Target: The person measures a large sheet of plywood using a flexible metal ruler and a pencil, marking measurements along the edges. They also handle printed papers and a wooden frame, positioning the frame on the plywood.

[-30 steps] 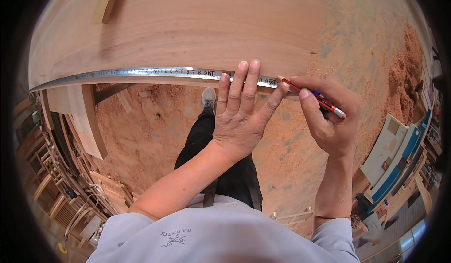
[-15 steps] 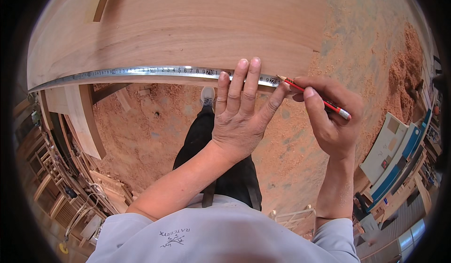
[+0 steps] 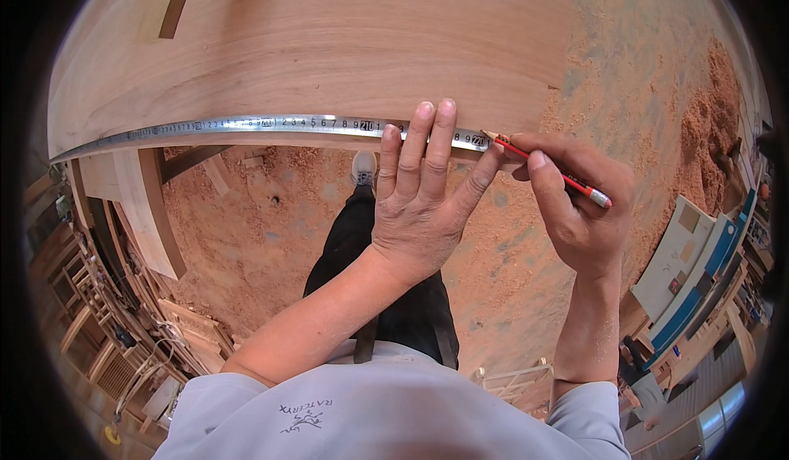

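Note:
A silver steel tape blade (image 3: 320, 124) with black markings lies along the near edge of a broad, pale wooden board (image 3: 370, 45). My left hand (image 3: 419, 213) lies flat across it, fingers spread and stretched out, pressing the blade onto the board. Part of the blade is hidden under those fingers. In my right hand (image 3: 585, 213) is a red pencil (image 3: 590, 191), gripped between thumb and fingers. Its sharpened tip points left and rests at the blade's upper edge, just beyond my left thumb.
A dark strip (image 3: 178, 4) sits on the board's far left. Wooden legs (image 3: 156, 213) stand below its left side. Sawdust covers the floor, heaped at the right (image 3: 705, 131). Stacked timber (image 3: 90, 312) lines the left; white and blue panels (image 3: 686, 254) lean at the right.
The pencil tip has shifted very slightly left along the blade's edge, with my right hand moving a little the same way. My left hand and the tape blade stay put.

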Available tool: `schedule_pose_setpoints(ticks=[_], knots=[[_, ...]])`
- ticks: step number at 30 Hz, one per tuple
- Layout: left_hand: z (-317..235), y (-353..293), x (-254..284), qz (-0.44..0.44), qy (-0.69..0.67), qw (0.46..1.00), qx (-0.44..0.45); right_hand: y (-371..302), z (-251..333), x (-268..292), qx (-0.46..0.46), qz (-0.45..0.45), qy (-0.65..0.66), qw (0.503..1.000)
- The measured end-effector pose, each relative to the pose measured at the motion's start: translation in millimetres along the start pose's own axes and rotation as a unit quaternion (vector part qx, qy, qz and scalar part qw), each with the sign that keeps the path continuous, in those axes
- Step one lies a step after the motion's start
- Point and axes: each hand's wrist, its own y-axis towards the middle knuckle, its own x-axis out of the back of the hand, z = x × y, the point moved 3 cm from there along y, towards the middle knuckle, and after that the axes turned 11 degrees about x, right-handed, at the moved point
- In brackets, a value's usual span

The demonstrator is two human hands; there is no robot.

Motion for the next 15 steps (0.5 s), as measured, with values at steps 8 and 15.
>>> schedule_pose_setpoints(ticks=[8, 15], knots=[[0.7, 0.3, 0.3, -0.014, 0.008, 1.0, -0.003, 0.0, 0.9, -1.6, -0.004, -0.004, 0.003, 1.0], [0.3, 0.3, -0.2, -0.012, 0.005, 1.0, 0.0, 0.1, 1.0, -1.9, -0.003, -0.009, 0.007, 1.0]])
